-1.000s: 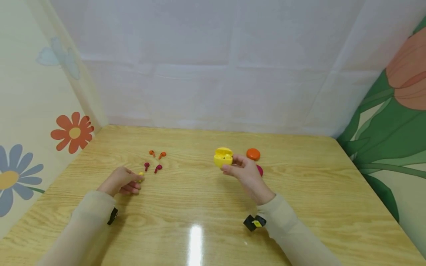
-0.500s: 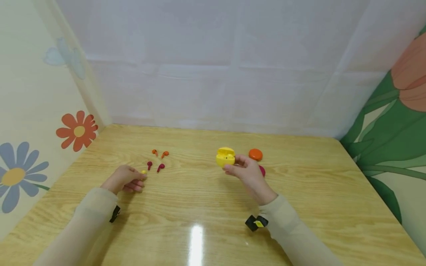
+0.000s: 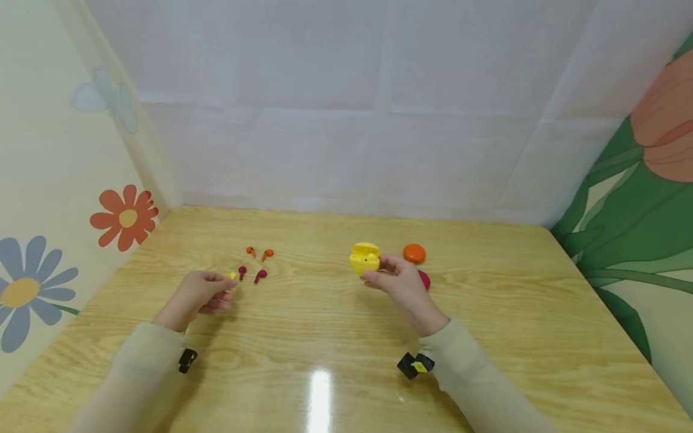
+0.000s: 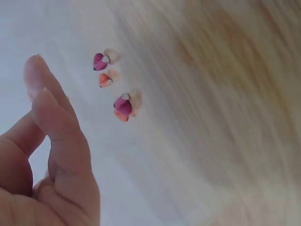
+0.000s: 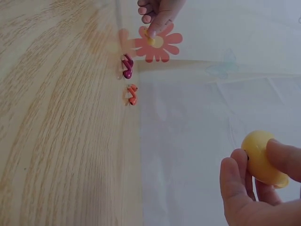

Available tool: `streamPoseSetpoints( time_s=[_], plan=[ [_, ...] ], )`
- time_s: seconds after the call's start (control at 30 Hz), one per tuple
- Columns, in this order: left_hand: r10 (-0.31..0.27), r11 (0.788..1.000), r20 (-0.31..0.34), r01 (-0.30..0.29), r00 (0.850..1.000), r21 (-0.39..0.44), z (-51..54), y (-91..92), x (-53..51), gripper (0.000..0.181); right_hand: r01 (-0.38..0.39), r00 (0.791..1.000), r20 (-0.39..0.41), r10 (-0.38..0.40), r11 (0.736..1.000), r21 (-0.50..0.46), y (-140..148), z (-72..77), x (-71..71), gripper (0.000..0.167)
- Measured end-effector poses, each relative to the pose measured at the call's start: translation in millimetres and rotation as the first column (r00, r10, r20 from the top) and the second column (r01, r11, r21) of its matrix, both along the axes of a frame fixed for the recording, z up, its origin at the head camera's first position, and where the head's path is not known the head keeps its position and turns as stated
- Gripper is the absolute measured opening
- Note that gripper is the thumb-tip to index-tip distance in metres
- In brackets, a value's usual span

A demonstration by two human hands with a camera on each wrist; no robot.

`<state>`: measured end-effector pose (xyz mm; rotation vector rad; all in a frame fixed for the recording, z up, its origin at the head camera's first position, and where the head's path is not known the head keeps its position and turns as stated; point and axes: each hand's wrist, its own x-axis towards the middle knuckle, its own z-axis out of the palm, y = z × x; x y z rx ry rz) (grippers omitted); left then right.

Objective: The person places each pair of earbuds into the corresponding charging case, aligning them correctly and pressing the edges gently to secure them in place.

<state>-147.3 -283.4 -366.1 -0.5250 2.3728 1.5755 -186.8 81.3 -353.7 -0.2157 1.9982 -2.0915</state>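
My left hand (image 3: 201,293) pinches a small yellow earbud (image 3: 233,275) just left of two dark pink earbuds (image 3: 260,275); in the right wrist view that earbud (image 5: 151,41) hangs below the fingertips, above the table. Two orange earbuds (image 3: 267,253) lie behind the pink pair. My right hand (image 3: 403,287) holds a yellow round case (image 3: 364,263) with its lid up, raised over the table. The right wrist view shows the thumb and fingers around the case (image 5: 262,157). In the left wrist view my left hand (image 4: 59,155) hides the yellow earbud.
An orange round case (image 3: 414,253) lies on the wooden table (image 3: 303,313) behind my right hand. A dark pink case (image 3: 425,279) is partly hidden by that hand. White cloth (image 3: 346,120) hangs behind the table; flower-patterned panels stand at both sides.
The yellow earbud in my left hand has come up closer beside the left pink earbud. My right hand keeps its hold on the yellow case, nearly still.
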Motion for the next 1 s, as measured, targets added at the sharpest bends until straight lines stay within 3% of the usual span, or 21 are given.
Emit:
streamPoseSetpoints(
  time_s=[0.2,0.57,1.0],
  plan=[
    [0.021,1.000,-0.026,-0.020,0.999,0.024,-0.7,11.6,4.6,0.039,0.014,1.000,0.015,-0.014,1.000,0.004,-0.2,-2.4,1.5,0.035],
    [0.079,0.996,-0.089,-0.075,0.993,0.053,0.2,39.2,10.9,0.032,0.004,1.000,0.017,-0.004,1.000,0.005,1.2,-4.2,5.2,0.034],
    [0.076,0.995,-0.114,-0.068,0.991,0.074,8.4,61.0,8.8,0.033,0.000,1.000,0.020,0.000,1.000,0.006,-1.2,0.3,0.1,0.034]
  ],
)
